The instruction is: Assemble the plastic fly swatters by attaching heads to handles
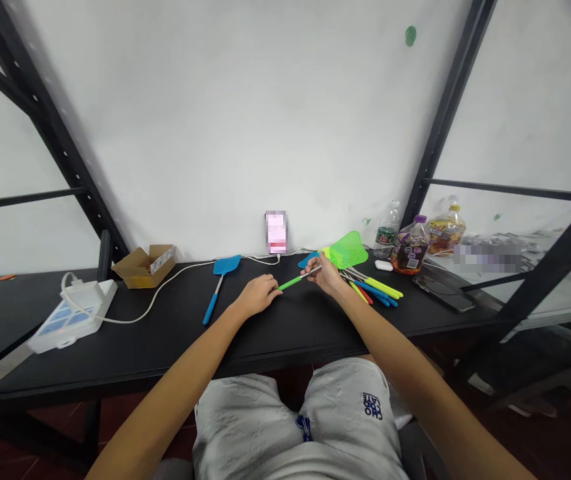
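A green fly swatter [290, 284] is held in both hands over the black table. My left hand [258, 294] is closed round the end of its green handle. Farther along, my right hand [324, 275] pinches the thin metal shaft, with a mesh green head [349, 252] just beyond the fingers. Right of that hand lies a bunch of fly swatter handles [372, 288] in yellow, blue and red; their heads are partly hidden. A separate blue fly swatter [219, 287] rests on the table, left of my left hand.
A phone [276, 233] leans on the wall with its cable plugged in. At left are a cardboard box [145, 267] and a power strip [72, 315]. To the right stand bottles [409, 247], a white case [384, 265] and a dark phone [444, 293].
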Demonstrator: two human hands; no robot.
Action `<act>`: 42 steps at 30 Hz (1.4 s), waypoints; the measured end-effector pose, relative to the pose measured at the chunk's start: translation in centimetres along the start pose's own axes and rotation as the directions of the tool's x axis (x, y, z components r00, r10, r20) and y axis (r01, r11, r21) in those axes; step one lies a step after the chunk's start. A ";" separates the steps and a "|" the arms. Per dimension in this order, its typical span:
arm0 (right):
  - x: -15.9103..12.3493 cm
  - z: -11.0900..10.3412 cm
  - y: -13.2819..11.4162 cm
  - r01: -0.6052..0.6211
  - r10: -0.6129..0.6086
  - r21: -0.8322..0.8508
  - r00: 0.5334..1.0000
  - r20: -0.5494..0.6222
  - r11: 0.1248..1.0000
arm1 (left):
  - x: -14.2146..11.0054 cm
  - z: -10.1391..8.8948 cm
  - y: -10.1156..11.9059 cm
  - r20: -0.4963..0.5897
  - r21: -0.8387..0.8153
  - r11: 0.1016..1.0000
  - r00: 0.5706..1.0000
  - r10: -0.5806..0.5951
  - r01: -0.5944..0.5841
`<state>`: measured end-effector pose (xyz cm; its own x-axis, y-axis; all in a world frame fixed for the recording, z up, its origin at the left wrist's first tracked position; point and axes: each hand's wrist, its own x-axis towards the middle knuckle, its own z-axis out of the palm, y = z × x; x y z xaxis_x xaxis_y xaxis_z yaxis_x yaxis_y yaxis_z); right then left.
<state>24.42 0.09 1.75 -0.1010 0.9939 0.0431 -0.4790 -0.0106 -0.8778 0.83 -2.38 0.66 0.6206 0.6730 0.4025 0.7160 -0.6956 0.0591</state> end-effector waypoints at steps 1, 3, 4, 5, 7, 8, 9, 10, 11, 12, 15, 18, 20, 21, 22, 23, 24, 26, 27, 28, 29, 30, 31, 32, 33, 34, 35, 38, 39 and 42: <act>0.0 0.0 -0.1 0.001 -0.001 0.004 1.000 -0.009 1.000 | 0.0 0.0 0.0 0.000 0.002 1.000 1.000 0.006 -0.006; -0.2 0.2 -0.2 0.005 -0.005 0.012 1.000 -0.016 1.000 | 0.1 0.1 0.1 -0.001 0.004 1.000 1.000 0.012 -0.012; -0.2 0.2 -0.2 0.007 -0.007 0.017 1.000 -0.018 1.000 | 0.2 0.1 0.1 -0.001 0.004 1.000 1.000 0.011 -0.011; -0.2 0.3 -0.3 0.010 -0.010 0.020 1.000 -0.021 1.000 | 0.2 0.1 0.1 0.000 0.003 1.000 1.000 0.008 -0.008; -0.2 0.4 -0.3 0.018 -0.017 0.025 0.999 -0.034 1.000 | 0.2 0.0 0.1 0.002 0.004 1.000 1.000 0.004 -0.004; -0.1 0.3 -0.4 0.023 -0.022 0.029 0.999 -0.050 0.999 | 0.2 0.0 0.0 0.002 0.007 1.000 1.000 0.003 -0.003; 0.0 0.2 -0.5 0.029 -0.026 0.036 0.997 -0.072 0.999 | 0.1 -0.1 -0.1 0.004 0.013 1.000 1.000 0.001 -0.001; 0.1 -0.1 -0.7 0.036 -0.031 0.048 0.994 -0.103 0.998 | 0.1 -0.1 -0.3 0.008 0.021 1.000 1.000 -0.003 0.003; 0.3 -0.4 -0.9 0.046 -0.037 0.064 0.990 -0.138 0.997 | 0.0 -0.1 -0.5 0.011 0.032 0.999 1.000 -0.012 0.011; 0.4 -0.7 -1.2 0.057 -0.042 0.082 0.983 -0.177 0.995 | -0.2 -0.2 -0.7 0.011 0.044 0.999 1.000 -0.025 0.024; 0.7 -1.8 -2.0 0.091 -0.053 0.123 0.959 -0.277 0.988 | -0.5 -0.2 -1.5 0.007 0.075 0.995 0.997 -0.074 0.073; 0.8 -2.3 -2.3 0.090 -0.042 0.147 0.951 -0.305 0.985 | -0.7 -0.2 -1.9 0.007 0.079 0.990 0.993 -0.114 0.113; 0.9 -2.3 -2.2 0.093 -0.044 0.154 0.955 -0.294 0.984 | -0.7 -0.3 -1.8 0.014 0.076 0.990 0.993 -0.121 0.120; 0.9 -2.3 -2.1 0.097 -0.050 0.152 0.956 -0.288 0.984 | -0.6 -0.3 -1.7 0.020 0.076 0.990 0.993 -0.119 0.118; 0.9 -2.3 -2.0 0.100 -0.055 0.146 0.957 -0.283 0.984 | -0.6 -0.3 -1.6 0.026 0.077 0.990 0.993 -0.118 0.115; 0.9 -2.2 -1.9 0.103 -0.061 0.136 0.958 -0.278 0.985 | -0.5 -0.3 -1.5 0.029 0.079 0.990 0.993 -0.116 0.114; 0.9 -2.2 -1.9 0.104 -0.066 0.126 0.960 -0.273 0.987 | -0.5 -0.3 -1.5 0.031 0.080 0.990 0.993 -0.115 0.112; 0.9 -2.2 -1.8 0.100 -0.066 0.120 0.963 -0.261 0.988 | -0.5 -0.3 -1.4 0.031 0.080 0.991 0.994 -0.106 0.104; 0.9 -2.1 -1.8 0.098 -0.063 0.126 0.965 -0.255 0.987 | -0.5 -0.3 -1.5 0.027 0.079 0.992 0.995 -0.098 0.096; 0.9 -2.1 -1.7 0.094 -0.058 0.136 0.967 -0.250 0.986 | -0.5 -0.2 -1.5 0.023 0.078 0.993 0.996 -0.089 0.087; 0.9 -2.1 -1.7 0.089 -0.051 0.145 0.967 -0.248 0.985 | -0.5 -0.2 -1.5 0.019 0.080 0.994 0.997 -0.080 0.078; 0.9 -2.0 -1.7 0.084 -0.045 0.148 0.968 -0.248 0.985 | -0.5 -0.2 -1.6 0.016 0.084 0.994 0.997 -0.075 0.073; 0.9 -2.0 -1.6 0.081 -0.043 0.145 0.968 -0.248 0.986 | -0.5 -0.1 -1.6 0.013 0.090 0.994 0.997 -0.071 0.069; 0.9 -2.0 -1.6 0.078 -0.042 0.136 0.968 -0.245 0.988 | -0.5 -0.1 -1.6 0.011 0.097 0.993 0.998 -0.067 0.066; 0.9 -2.0 -1.6 0.077 -0.044 0.127 0.969 -0.241 0.989 | -0.5 0.0 -1.6 0.010 0.105 0.993 0.998 -0.063 0.062; 0.8 -1.9 -1.5 0.076 -0.046 0.121 0.971 -0.237 0.990 | -0.5 0.0 -1.6 0.008 0.109 0.992 0.998 -0.058 0.057; 0.8 -1.9 -1.5 0.076 -0.046 0.120 0.971 -0.234 0.990 | -0.5 0.1 -1.6 0.004 0.111 0.993 0.999 -0.052 0.051; 0.8 -1.8 -1.5 0.067 -0.033 0.136 0.970 -0.239 0.988 | -0.5 0.1 -1.5 -0.001 0.105 0.994 0.999 -0.039 0.039; 0.8 -1.8 -1.5 0.066 -0.030 0.141 0.970 -0.242 0.988 | -0.5 0.1 -1.5 -0.001 0.103 0.994 0.999 -0.039 0.039; 0.6 -1.6 -1.6 0.066 -0.032 0.140 0.972 -0.234 0.988 | -0.5 -0.1 -1.4 0.004 0.106 0.993 0.999 -0.047 0.047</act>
<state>26.51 0.90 2.38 0.1208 0.9918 -0.0419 -0.6023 0.0397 -0.7973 -0.52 -1.80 0.43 0.5871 0.7061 0.3958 0.7740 -0.6329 -0.0190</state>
